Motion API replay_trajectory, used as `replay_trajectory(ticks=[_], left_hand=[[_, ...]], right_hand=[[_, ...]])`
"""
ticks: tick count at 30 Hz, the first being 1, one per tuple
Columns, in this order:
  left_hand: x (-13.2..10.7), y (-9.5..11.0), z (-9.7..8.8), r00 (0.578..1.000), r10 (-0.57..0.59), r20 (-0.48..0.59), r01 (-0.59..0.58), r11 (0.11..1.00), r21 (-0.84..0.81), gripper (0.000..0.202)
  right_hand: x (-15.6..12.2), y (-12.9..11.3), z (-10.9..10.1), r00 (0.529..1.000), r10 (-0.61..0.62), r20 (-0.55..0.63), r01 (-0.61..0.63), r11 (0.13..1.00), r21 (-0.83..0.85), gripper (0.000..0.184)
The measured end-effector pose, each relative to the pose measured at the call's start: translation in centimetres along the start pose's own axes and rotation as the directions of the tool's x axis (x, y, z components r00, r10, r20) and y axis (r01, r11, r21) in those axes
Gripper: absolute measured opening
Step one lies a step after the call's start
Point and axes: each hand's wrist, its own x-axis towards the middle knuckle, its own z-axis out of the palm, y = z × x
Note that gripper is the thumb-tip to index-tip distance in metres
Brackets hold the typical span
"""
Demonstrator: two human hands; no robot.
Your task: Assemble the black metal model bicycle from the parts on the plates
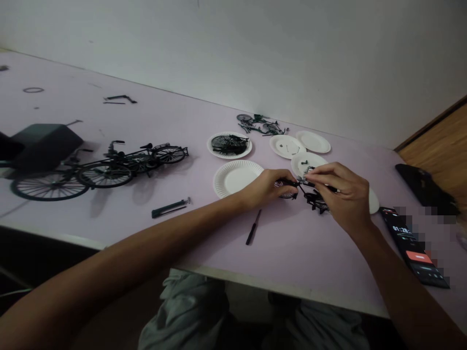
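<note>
Both hands meet over a small black model bicycle (314,198) on the pale table, to the right of centre. My left hand (268,187) is closed around the bicycle's wheel end. My right hand (341,194) pinches a small part at the top of the bicycle's frame. Below the hands a thin black screwdriver (253,227) lies on the table. An empty white paper plate (235,177) sits just left of my left hand.
Two assembled model bicycles (105,167) and a dark box (45,143) are at the left. A black tool (170,208) lies near the front edge. Several paper plates (286,145) and a plate of black parts (229,145) sit behind. A phone (414,245) lies at the right.
</note>
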Motion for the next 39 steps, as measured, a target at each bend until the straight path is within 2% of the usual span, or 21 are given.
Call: replay_trajectory(ticks=[7, 19, 24, 30, 39], left_hand=[[-0.2, 0.0, 0.2, 0.999, 0.015, -0.033, -0.013, 0.999, 0.043, 0.018], [-0.2, 0.0, 0.7, 0.996, -0.013, -0.084, 0.02, 0.997, 0.077, 0.016], [-0.1, 0.2, 0.8, 0.996, -0.03, -0.086, 0.037, 0.997, 0.072, 0.013], [0.0, 0.3, 0.8, 0.995, -0.047, -0.088, 0.053, 0.996, 0.068, 0.013], [0.3, 0.2, 0.8, 0.996, -0.022, -0.088, 0.03, 0.995, 0.098, 0.012]], right_hand=[[-0.1, -0.1, 0.6, 0.994, -0.043, -0.098, 0.037, 0.997, -0.065, 0.015], [-0.4, 0.1, 0.9, 0.99, -0.069, -0.122, 0.06, 0.995, -0.079, 0.017], [-0.4, 0.4, 0.6, 0.993, -0.089, -0.076, 0.08, 0.99, -0.113, 0.017], [-0.6, 0.7, 0.5, 0.993, -0.078, -0.086, 0.068, 0.991, -0.113, 0.017], [-0.7, 0.8, 0.9, 0.99, -0.099, -0.101, 0.087, 0.99, -0.115, 0.018]])
